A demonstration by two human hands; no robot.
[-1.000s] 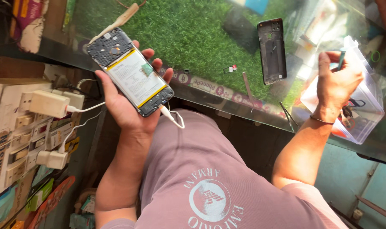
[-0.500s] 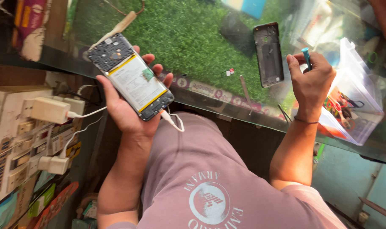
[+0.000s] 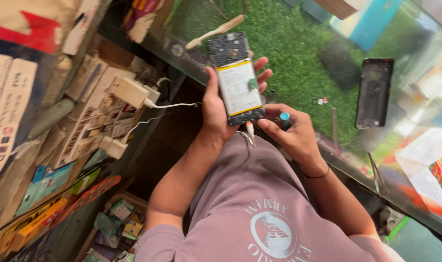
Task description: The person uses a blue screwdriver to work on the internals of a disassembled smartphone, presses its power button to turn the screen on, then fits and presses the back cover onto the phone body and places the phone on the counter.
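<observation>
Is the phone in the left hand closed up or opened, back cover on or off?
Opened: the phone in the left hand shows its bare battery, cover off.

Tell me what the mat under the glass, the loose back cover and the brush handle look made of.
Mat: synthetic grass, green fibrous pile. Back cover: likely plastic, dark matte moulded inner face with a camera cutout. Brush handle: pale, smooth, could be wood or plastic; too blurred to tell.

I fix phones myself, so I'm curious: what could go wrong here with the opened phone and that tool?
The opened phone rests only in the left hand, out past the counter edge, so a slip could drop it. The right hand brings a small blue-capped tool near the phone's lower end, beside the exposed battery; a stray poke might damage it. The thin white cable dangling below could snag.
</observation>
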